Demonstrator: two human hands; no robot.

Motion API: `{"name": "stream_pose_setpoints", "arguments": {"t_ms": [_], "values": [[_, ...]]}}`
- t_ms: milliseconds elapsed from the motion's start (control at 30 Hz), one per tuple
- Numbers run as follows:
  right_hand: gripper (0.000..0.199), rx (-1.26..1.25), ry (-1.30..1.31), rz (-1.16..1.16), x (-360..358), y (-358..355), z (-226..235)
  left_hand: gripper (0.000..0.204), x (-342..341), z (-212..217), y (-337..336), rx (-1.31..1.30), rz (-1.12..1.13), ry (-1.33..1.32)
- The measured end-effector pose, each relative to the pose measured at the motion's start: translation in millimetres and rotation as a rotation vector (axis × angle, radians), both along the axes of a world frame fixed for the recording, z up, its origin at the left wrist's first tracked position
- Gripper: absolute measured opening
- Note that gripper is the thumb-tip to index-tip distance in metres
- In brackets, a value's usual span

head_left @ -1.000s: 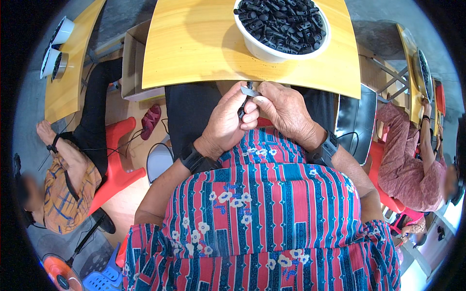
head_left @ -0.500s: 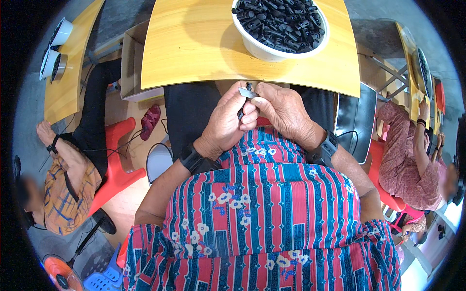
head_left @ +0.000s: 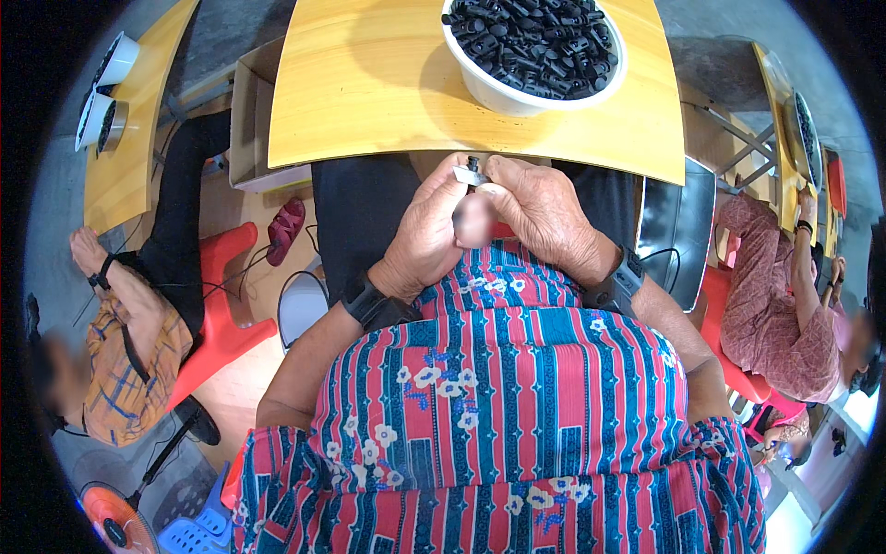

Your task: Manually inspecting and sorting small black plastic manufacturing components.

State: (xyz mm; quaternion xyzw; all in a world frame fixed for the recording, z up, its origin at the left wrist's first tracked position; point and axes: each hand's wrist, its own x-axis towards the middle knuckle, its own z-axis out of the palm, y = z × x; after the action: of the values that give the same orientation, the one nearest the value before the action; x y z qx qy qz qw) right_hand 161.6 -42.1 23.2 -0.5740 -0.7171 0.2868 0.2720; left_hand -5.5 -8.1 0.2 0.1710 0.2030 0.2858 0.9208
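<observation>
Blade shifted slightly; right hand pinches it, left hand closed around small black part, apparently bracing it steady.

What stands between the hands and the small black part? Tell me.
Nothing visible blocks the left hand, which holds the small black part. A flat pale strip, held by the right hand, crosses the part in view; whether they touch, I cannot tell.

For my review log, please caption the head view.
Left hand holding a black part, right hand a shiny strip, before a white bowl of black pieces.
</observation>
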Motion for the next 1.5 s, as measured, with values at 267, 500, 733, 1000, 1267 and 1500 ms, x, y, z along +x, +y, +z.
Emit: {"name": "stream_pose_setpoints", "arguments": {"t_ms": [267,500,733,1000,1267,1500], "values": [[0.024,-0.051,0.024,-0.027,-2,2,2,0.016,1,-3,-1,0.035,0.016,-0.036],[0.029,-0.080,0.480,-0.057,-2,1,-13,0.018,2,2,0,0.024,0.017,-0.030],[0.030,-0.399,0.929,-0.156,5,-4,-15,0.020,2,3,3,0.100,0.009,-0.033],[0.027,0.079,0.477,-0.130,-1,-4,-2,0.019,3,4,1,0.076,0.055,0.018],[0.037,0.261,0.177,-0.062,-3,-3,-6,0.025,-1,-5,1,0.103,0.082,0.018],[0.042,0.264,-0.013,-0.036,-4,-4,5,0.025,-1,-4,1,0.065,0.103,0.034]]}}
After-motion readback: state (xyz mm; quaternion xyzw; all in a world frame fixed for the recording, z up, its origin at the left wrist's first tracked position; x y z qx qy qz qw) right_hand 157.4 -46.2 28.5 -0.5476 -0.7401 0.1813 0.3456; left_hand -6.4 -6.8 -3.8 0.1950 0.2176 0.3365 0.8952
